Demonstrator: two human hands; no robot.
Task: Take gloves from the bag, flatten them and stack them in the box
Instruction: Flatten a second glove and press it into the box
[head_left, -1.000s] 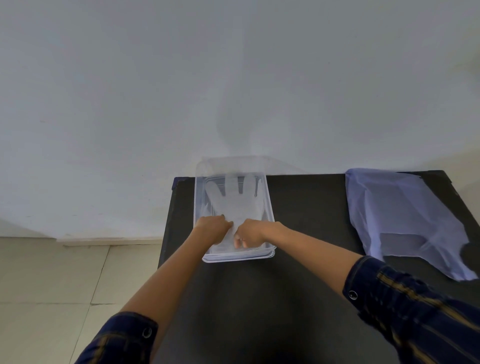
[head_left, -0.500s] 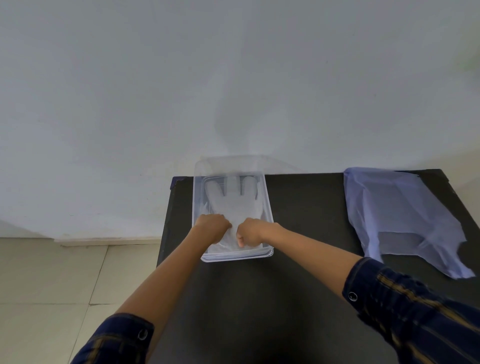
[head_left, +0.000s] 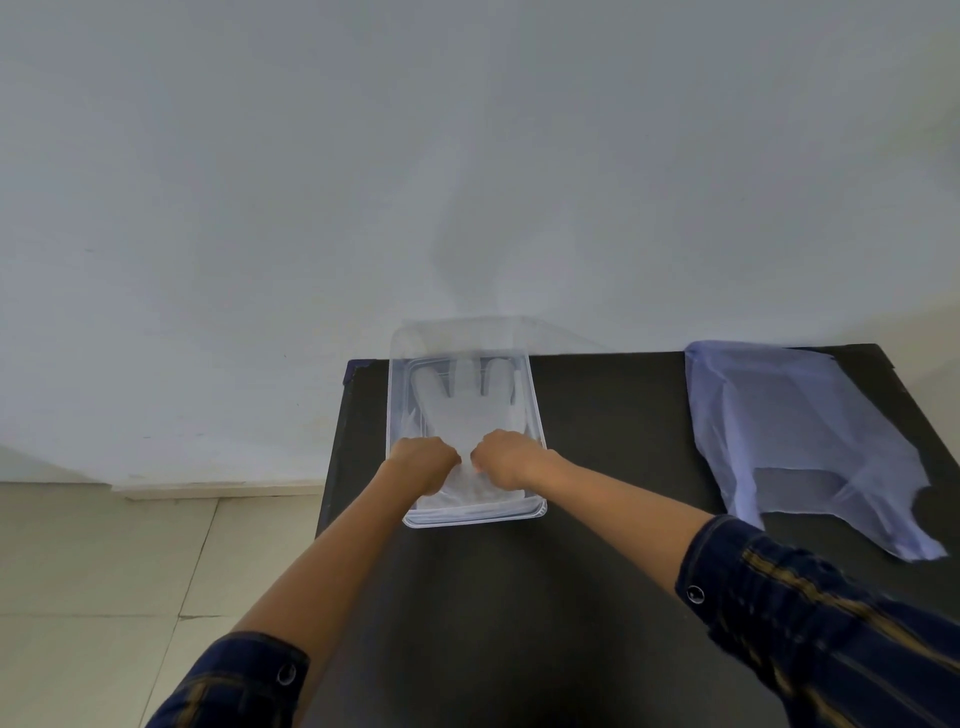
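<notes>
Both of my hands sit curled inside the near end of the box (head_left: 535, 415): left hand (head_left: 423, 462) and right hand (head_left: 501, 457) close together, knuckles up, fingers folded under onto the cuff of the glove (head_left: 462, 400). Whether they pinch the cuff or only press it down, I cannot tell; the fingertips are hidden beneath my knuckles.

Beyond my hands the glove lies flat in the box, its fingers spread toward the far wall. It looks thin and nearly see-through, so I judge it could cling to my skin.

That is the risk: if I lift away quickly, the cuff may come up with my fingers and wrinkle or fold back, undoing the flattening. Pushing unevenly could also slide the light box across the table (head_left: 597, 405).

Well to the right of the box, the bag (head_left: 795, 431) lies limp on the table. Any gloves left in it I cannot make out.
</notes>
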